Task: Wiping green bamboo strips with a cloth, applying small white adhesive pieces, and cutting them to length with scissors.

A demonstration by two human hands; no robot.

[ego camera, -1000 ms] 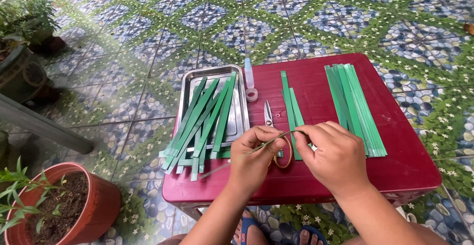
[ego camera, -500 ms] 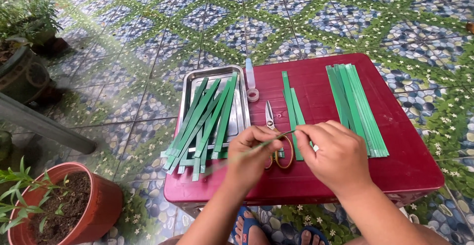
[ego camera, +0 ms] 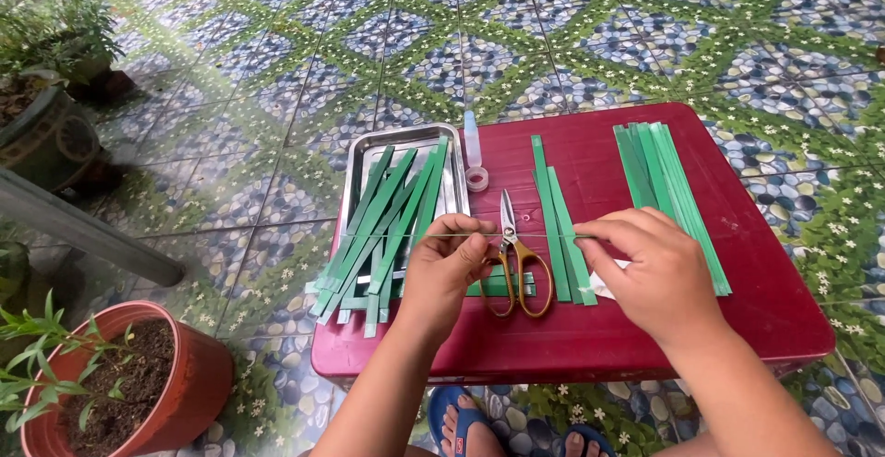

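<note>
We now hold a thin green strip [ego camera: 535, 235] pulled straight and level between both hands at mid-frame; a second ago it sagged curved. Our left hand [ego camera: 447, 268] pinches one end, our right hand [ego camera: 645, 273] the other, above the scissors [ego camera: 516, 259] on the red table [ego camera: 590, 337], right of the metal tray [ego camera: 369, 153].

head camera looks steeply down, close above table [ego camera: 590, 346].
</note>
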